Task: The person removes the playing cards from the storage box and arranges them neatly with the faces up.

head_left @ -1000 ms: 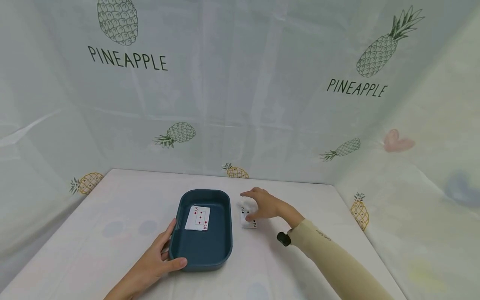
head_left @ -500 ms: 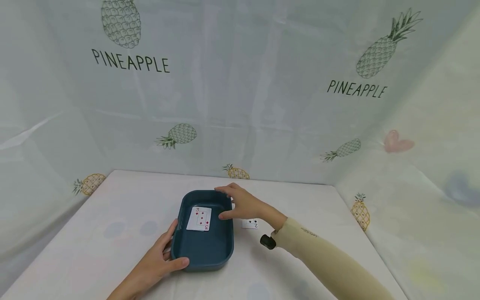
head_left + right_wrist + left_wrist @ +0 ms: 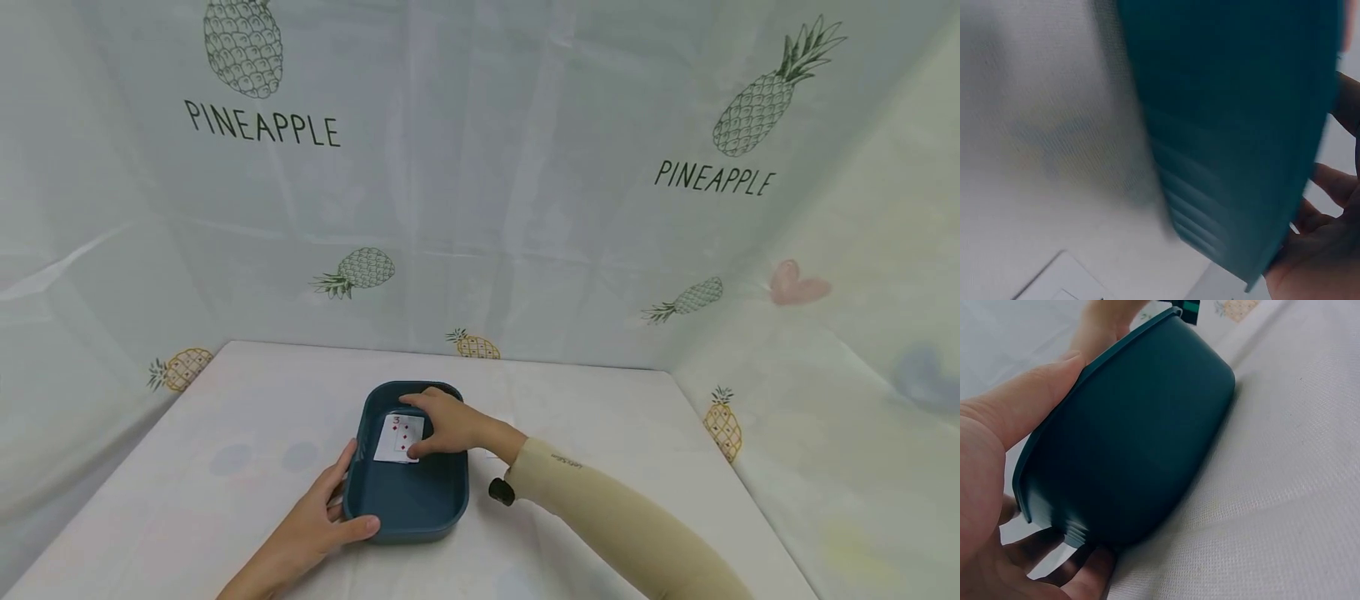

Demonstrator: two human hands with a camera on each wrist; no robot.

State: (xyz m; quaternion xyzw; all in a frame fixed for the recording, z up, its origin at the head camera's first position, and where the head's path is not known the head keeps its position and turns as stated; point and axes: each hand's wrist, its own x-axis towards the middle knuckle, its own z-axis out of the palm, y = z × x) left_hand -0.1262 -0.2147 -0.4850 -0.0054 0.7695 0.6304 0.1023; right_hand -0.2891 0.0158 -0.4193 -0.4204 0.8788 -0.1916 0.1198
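Observation:
A dark blue oblong tray (image 3: 408,504) stands on the cloth-covered table. My left hand (image 3: 315,508) grips its near left corner; in the left wrist view the thumb lies along the rim and the fingers bend against the outer wall (image 3: 1141,425). Inside the tray, toward the far left, a three of diamonds (image 3: 386,446) lies face up with another card edge showing under it. Over the tray's right rim reaches my right hand (image 3: 453,425), thumb and fingers spread apart above that card, the thumb at its near right corner. Nothing shows between them.
Right of the tray, another playing card (image 3: 491,455) lies on the table, mostly hidden under my right wrist; its corner (image 3: 1063,284) shows in the right wrist view. A pineapple-print sheet (image 3: 480,208) hangs behind the table, and more cloth closes both sides.
My right hand has moved left, from over the two of spades on the table to inside the tray above the three of diamonds. The two of spades stays behind. My left hand keeps its grip.

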